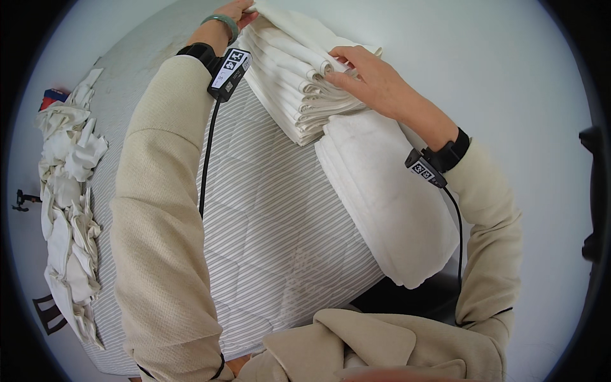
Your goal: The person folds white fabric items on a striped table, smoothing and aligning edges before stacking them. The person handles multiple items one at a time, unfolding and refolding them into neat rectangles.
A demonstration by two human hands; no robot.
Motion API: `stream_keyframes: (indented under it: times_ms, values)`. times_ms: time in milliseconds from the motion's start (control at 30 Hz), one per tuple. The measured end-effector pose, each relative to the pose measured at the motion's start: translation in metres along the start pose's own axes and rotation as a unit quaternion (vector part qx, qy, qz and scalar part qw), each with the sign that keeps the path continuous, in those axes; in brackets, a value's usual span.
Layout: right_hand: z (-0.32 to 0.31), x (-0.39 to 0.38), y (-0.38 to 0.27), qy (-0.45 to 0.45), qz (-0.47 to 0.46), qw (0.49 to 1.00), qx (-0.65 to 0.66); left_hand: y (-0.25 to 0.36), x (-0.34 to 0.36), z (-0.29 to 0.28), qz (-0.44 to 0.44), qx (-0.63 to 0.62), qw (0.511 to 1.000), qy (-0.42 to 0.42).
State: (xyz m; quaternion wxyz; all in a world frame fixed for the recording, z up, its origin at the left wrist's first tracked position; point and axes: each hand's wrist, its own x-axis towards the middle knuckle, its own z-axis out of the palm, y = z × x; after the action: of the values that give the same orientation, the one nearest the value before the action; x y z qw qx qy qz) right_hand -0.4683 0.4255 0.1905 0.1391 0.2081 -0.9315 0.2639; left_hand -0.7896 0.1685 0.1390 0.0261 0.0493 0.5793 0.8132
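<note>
A stack of folded white cloths (299, 95) lies toward the far side of a striped mattress, its layered folds facing me. My left hand (237, 11) is at the stack's far left corner, closed on the edge of the top cloth (299, 28); its fingertips are partly hidden near the picture's edge. At the stack's right side, my right hand (369, 73) has thumb and fingers around the rolled fold of the top cloth. A thicker folded white cloth bundle (388, 197) lies nearer me, below my right wrist, touching the stack.
The quilted striped mattress (273, 229) extends under everything. Crumpled white cloths (67, 210) form a long heap along its left edge, with a red and blue object (54, 97) behind. A white wall (509, 76) rises on the right. Black cables run from both wrist devices.
</note>
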Motion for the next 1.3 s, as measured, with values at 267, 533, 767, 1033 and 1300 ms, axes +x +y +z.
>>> stream_keyframes:
  times_ms: [267, 533, 767, 1033, 1300]
  values:
    - [-0.004, 0.001, -0.001, 0.113, -0.045, 0.99, -0.073, 0.004, -0.014, 0.028, 0.039, -0.048, 0.997, -0.037]
    - [0.01, 0.001, -0.02, 0.121, -0.146, 0.97, -0.151, -0.02, -0.006, 0.014, 0.041, 0.374, 0.925, -0.057]
    - [0.016, 0.005, -0.02, 0.137, -0.13, 0.978, -0.092, -0.001, -0.073, 0.029, 0.003, 0.191, 0.981, 0.024]
    - [0.017, 0.007, -0.021, 0.136, -0.074, 0.988, -0.007, -0.014, -0.085, 0.01, 0.083, 0.158, 0.983, -0.038]
    - [0.023, 0.02, -0.032, 0.144, -0.082, 0.985, 0.049, -0.004, -0.113, 0.005, 0.049, 0.147, 0.98, -0.129]
